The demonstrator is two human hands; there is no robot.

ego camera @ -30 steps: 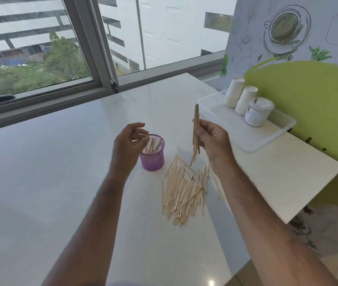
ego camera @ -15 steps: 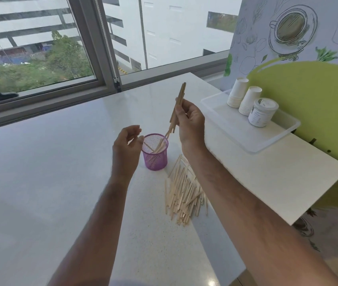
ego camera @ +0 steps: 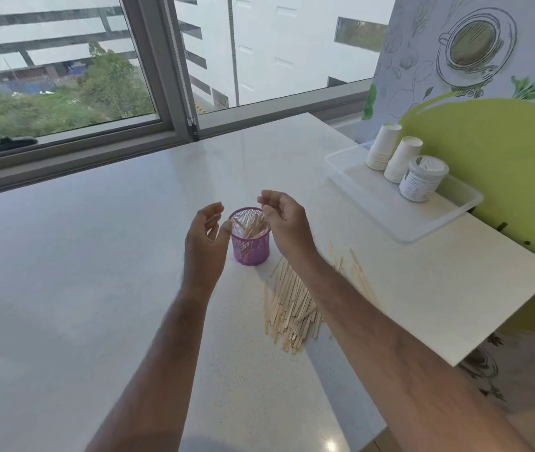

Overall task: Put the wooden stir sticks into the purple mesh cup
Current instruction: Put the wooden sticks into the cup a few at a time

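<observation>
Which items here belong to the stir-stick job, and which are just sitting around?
Job: purple mesh cup with some sticks inside; loose pile of wooden stir sticks; left hand; right hand.
Lying about: clear tray; paper cup stacks; lidded jar.

We count one purple mesh cup (ego camera: pixel 250 243), one pile of stir sticks (ego camera: pixel 292 305), two paper-cup stacks (ego camera: pixel 383 146), one jar (ego camera: pixel 422 179), one tray (ego camera: pixel 390 207).

Person, head view: two bare forearms enter from the lower edge. Left hand (ego camera: pixel 205 238) and right hand (ego camera: pixel 284 220), both ungloved. No sleeve reaches either wrist. Fine hair shows on both forearms. Upper arms lie outside the frame.
</observation>
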